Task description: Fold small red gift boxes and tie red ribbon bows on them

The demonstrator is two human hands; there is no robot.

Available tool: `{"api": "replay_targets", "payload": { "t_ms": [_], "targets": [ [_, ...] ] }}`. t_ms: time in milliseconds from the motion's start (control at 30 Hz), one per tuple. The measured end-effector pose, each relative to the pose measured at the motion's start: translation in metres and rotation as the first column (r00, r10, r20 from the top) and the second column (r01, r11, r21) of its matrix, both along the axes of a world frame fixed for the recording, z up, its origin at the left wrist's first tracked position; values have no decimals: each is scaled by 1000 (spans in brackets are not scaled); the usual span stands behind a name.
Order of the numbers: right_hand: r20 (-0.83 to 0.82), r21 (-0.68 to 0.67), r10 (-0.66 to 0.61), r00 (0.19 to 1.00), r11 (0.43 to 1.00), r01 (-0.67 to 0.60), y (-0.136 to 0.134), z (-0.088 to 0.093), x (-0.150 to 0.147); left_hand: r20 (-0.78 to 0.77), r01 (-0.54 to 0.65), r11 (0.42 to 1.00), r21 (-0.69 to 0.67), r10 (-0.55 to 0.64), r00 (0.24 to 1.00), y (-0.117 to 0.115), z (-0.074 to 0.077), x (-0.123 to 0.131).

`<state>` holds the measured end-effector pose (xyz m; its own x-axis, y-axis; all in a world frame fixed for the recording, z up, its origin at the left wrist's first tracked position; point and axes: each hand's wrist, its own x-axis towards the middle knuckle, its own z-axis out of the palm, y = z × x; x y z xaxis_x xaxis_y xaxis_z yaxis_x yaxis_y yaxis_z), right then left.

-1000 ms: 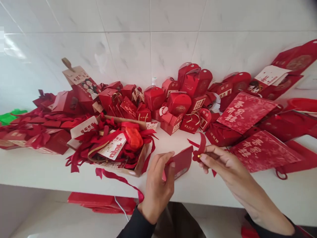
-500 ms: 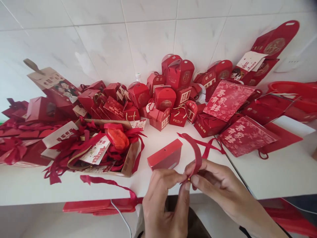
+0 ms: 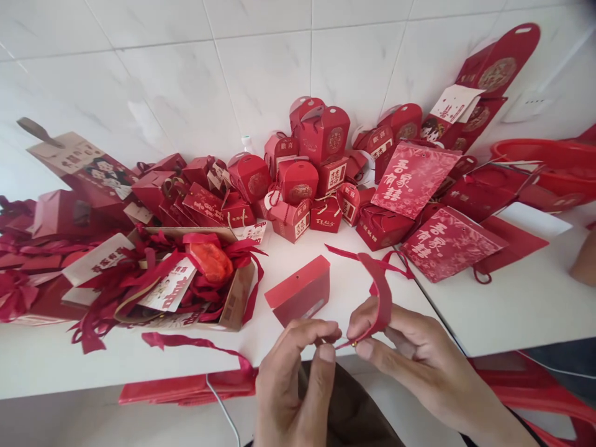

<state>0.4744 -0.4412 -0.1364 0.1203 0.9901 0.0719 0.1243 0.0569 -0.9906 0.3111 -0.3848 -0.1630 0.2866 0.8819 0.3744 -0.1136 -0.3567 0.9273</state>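
Just above the table's front edge, my right hand pinches a curved red strap with a small gold fastener near its lower end. The strap arches up over my right fingers. My left hand is to the left of it, thumb and fingers slightly apart, close to the strap's thin tip. Nothing shows clearly between the left fingertips. Beyond my hands a plain red box with a small hole lies on the white table. A dark red ribbon trails behind the strap.
An open cardboard box full of ribbons and cards stands at the left. Several red gift boxes are heaped along the tiled wall. Printed red bags lie at the right, before a red basin. Another person's arm shows at the right edge.
My left fingers have drawn leftward, away from the fastener, and parted a little. The strap stays in my right hand, tilted further right. The camera view has shifted slightly.
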Motion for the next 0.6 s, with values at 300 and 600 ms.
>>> {"api": "replay_targets", "payload": {
  "t_ms": [300, 600],
  "targets": [
    [-366, -39, 77, 927, 994, -98, -4, -13, 2, 150, 320, 828, -460, -282, 947, 5, 12, -13],
    [-564, 5, 187, 804, 975, -223, -5, -18, -2, 230, 385, 711, -589, -309, 923, 2, 10, -13]
  ]
}}
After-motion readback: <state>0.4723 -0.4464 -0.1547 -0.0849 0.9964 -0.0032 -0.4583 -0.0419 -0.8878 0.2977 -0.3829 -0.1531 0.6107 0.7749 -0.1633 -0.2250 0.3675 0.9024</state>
